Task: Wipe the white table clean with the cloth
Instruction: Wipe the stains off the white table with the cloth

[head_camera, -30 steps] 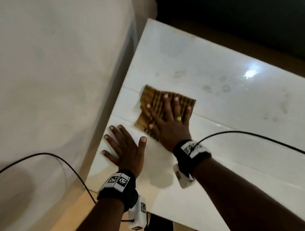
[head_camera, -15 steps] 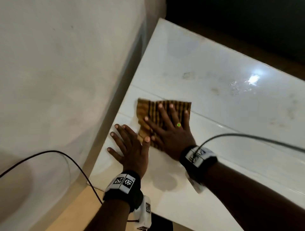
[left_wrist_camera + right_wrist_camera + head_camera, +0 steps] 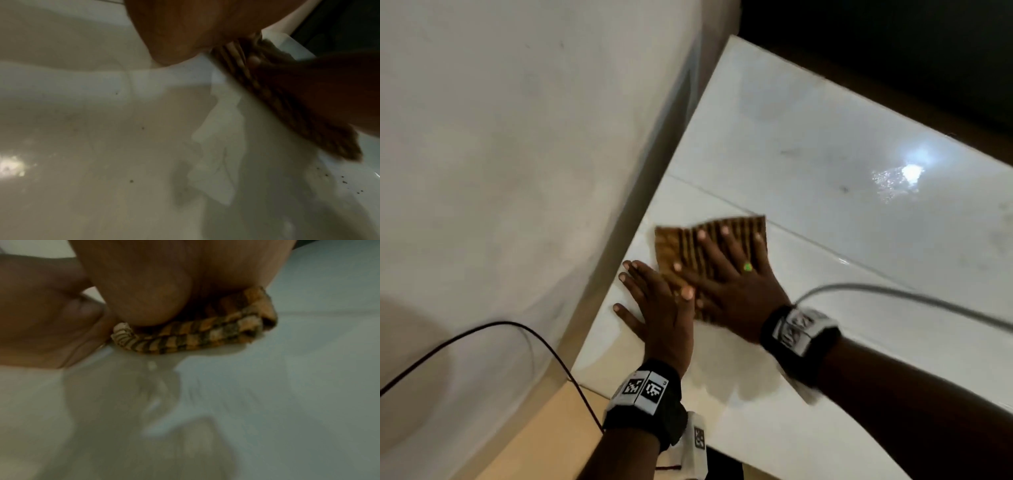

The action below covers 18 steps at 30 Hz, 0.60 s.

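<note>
A: Cloth (image 3: pixel 722 250): folded, striped brown and orange, flat on the tabletop (image 3: pixel 808 164) near its left edge, just short of a seam line. In the right wrist view (image 3: pixel 205 334), several layers stacked, edges thick and soft.

B: Handling?

A: Judged light, limp and somewhat grippy; likely to bunch or unfold if pushed from one corner only. Best pressed from above through the middle, palm spread wide, rather than pinched at an edge.

B: Hands?

A: Right hand (image 3: pixel 726 284): fingers straight and splayed, pressing flat on the cloth, nothing gripped; green ring (image 3: pixel 747 267) on one finger. Left hand (image 3: pixel 657 308): also flat, fingers extended on bare tabletop just beside the cloth, thumb touching or overlapping the right hand's thumb side; holding nothing. Banded wrist units with printed markers on both wrists, a cable (image 3: pixel 911 294) trailing from the right and a dark cable (image 3: pixel 482 329) from the left.

B: Surface?

A: Glossy white, hard, probably slippery. Small dark specks (image 3: pixel 345 181) visible in the left wrist view near the cloth's edge; faint smudges and a bright lamp reflection (image 3: pixel 911 171) farther out. Judged only partly wiped, far portion not yet reached.

B: Room?

A: Pale wall (image 3: pixel 517 171) close along the tabletop's left side; darkness beyond the far edge; tan floor strip at lower left. Motion blur over both hands in the head view.
</note>
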Tool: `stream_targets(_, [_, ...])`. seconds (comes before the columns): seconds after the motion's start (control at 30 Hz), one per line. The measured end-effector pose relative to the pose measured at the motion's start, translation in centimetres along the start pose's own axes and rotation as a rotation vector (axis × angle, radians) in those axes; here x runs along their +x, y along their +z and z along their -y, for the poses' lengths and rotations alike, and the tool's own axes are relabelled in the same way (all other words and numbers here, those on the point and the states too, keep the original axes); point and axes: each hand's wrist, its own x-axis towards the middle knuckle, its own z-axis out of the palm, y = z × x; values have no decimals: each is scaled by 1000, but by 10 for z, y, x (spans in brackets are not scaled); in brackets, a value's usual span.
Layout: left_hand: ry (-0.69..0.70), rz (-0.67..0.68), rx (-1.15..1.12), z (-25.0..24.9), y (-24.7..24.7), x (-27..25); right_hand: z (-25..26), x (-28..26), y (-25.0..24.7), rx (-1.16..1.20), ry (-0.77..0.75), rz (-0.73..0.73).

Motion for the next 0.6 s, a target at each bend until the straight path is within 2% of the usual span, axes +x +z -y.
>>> stream_targets(0.03, [-22, 39, -51, 0, -2, -1, 0, -32, 8, -2, -26, 2])
stream_targets(0.07, [10, 20, -110, -1, -1, -1, -12, -54, 11, -42, -29, 27])
stream_targets(0.1, [17, 24, -138, 2, -1, -3, -32, -62, 11, -13, 23, 34])
stream_targets(0.17, [24, -12, -154, 4, 0, -4, -65, -29, 2, 23, 224, -19])
stream_targets(0.2, [26, -15, -143, 4, 1, -4, -73, -3, -6, 69, 319, -1])
stream_targets(0.27, [10, -44, -153, 5, 4, -4, -73, 62, -17, 101, 359, 15])
stream_targets(0.33, [-14, -41, -221, 6, 3, -4, -54, 108, -25, 88, 258, -1])
stream_targets(0.37, [-26, -43, -271, 6, 0, -4, -40, 113, -24, 57, 183, -40])
stream_targets(0.43, [-10, -84, -378, 6, -7, -5, -11, 89, -10, -3, 12, -114])
stream_targets(0.5, [3, -120, -430, 3, -16, -7, -1, 36, 0, -30, -141, -73])
stream_targets(0.57, [-39, -118, -401, 0, -22, -6, -32, 5, 2, -72, -213, -47])
stream_targets(0.6, [-19, -115, -339, -1, -23, -4, -54, 6, 0, -71, -165, -52])
